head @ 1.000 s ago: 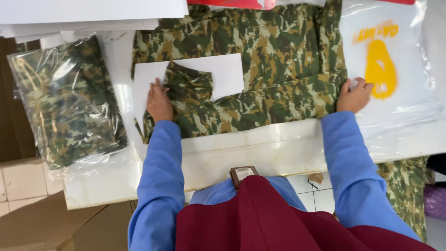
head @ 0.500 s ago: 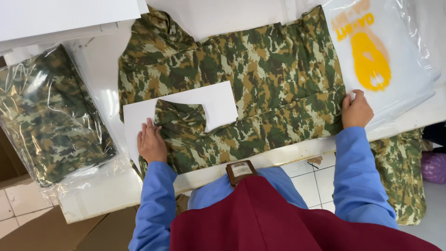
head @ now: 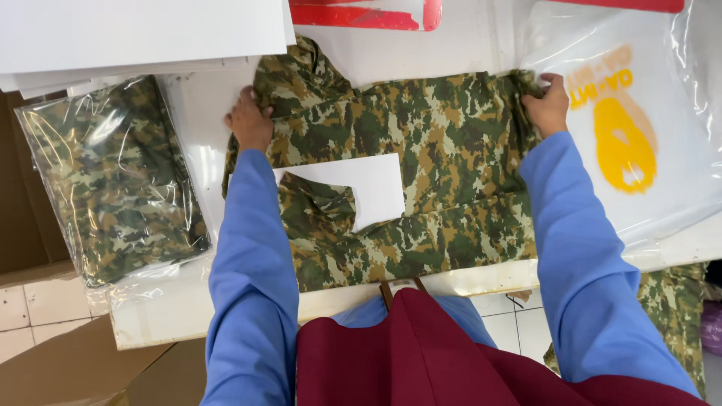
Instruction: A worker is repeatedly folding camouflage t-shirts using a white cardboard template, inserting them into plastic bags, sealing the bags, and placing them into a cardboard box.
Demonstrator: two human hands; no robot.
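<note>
Both hands moved up, left hand (head: 248, 120) and right hand (head: 547, 105) gripping one camouflage garment (head: 429, 150).

Two hands are on the tabletop (head: 421, 53): the left hand (head: 248, 120) and the right hand (head: 547, 105). One camouflage garment (head: 436, 195) lies spread out, with one white card sheet (head: 380, 188) on it. One bagged camouflage garment (head: 113, 180) is there, plus one clear printed plastic bag (head: 624, 128) and one stack of white sheets (head: 135, 37).
</note>
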